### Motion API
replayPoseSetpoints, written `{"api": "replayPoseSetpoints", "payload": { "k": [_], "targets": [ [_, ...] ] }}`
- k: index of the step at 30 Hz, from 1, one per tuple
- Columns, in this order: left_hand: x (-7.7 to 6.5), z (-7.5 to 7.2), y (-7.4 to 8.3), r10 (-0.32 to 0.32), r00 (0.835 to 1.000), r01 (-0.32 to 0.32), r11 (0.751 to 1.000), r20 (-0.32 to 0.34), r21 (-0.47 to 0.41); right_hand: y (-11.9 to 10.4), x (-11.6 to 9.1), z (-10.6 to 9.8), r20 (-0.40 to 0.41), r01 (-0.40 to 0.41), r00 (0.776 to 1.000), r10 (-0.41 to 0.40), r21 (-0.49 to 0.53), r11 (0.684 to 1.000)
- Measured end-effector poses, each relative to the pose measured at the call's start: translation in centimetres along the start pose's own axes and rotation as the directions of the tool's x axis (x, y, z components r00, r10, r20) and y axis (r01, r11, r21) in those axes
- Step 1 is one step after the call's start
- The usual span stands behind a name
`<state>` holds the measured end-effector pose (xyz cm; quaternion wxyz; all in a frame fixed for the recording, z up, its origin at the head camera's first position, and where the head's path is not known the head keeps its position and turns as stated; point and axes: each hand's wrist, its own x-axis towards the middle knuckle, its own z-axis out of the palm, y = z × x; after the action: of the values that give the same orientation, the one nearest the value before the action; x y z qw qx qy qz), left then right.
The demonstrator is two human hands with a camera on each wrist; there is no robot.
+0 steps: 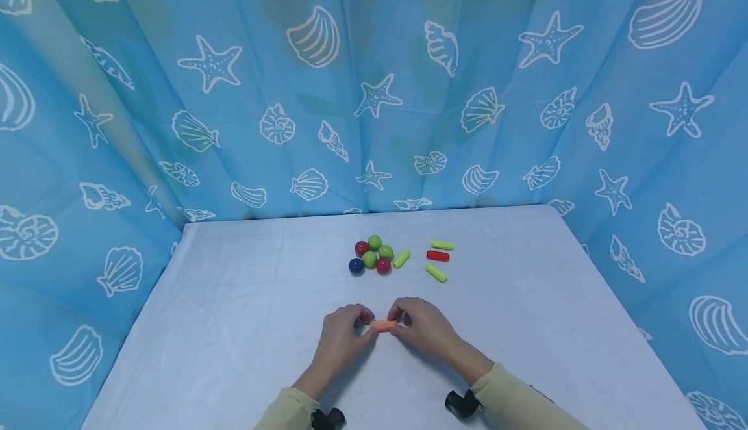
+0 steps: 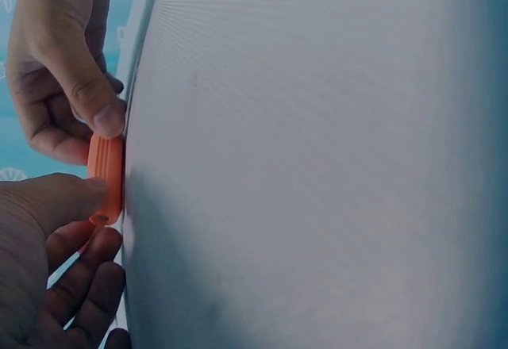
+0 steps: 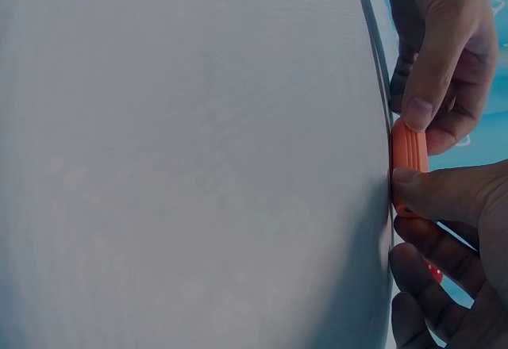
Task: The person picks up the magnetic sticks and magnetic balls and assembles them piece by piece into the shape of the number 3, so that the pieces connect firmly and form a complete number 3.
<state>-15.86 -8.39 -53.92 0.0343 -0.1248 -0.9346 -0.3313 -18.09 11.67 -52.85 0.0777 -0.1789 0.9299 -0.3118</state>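
Note:
Between my two hands is a short, ribbed orange stick (image 1: 383, 325) with rounded edges, lying level low over the white table. My left hand (image 1: 341, 340) pinches its left end between thumb and fingers. The right end is held the same way by my right hand (image 1: 428, 330). Lengthwise grooves and a small hole in one end of the orange stick (image 2: 105, 166) show in the left wrist view. In the right wrist view both thumbs press on the ribbed side of the orange stick (image 3: 410, 151).
Beyond my hands, several shiny green, red and blue balls (image 1: 369, 259) sit in a cluster on the white table (image 1: 245, 300). To their right lie light-green sticks (image 1: 436, 273) and one red stick (image 1: 437, 256). A blue shell-patterned curtain (image 1: 374, 138) hangs behind and along both sides.

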Motion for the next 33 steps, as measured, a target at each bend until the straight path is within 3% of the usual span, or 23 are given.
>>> {"api": "replayPoseSetpoints", "payload": {
  "k": [23, 33],
  "targets": [
    [-0.06, 0.01, -0.22, -0.031, 0.999, 0.032, 0.999, 0.029, -0.029, 0.15, -0.31, -0.05, -0.015, 0.028, 0.999, -0.028, 0.026, 0.999],
    [-0.06, -0.35, -0.07, -0.013, 1.0, 0.015, 0.999, 0.027, -0.045, 0.68, 0.08, -0.25, -0.06, -0.018, 0.998, 0.021, 0.041, 0.999]
  ]
}}
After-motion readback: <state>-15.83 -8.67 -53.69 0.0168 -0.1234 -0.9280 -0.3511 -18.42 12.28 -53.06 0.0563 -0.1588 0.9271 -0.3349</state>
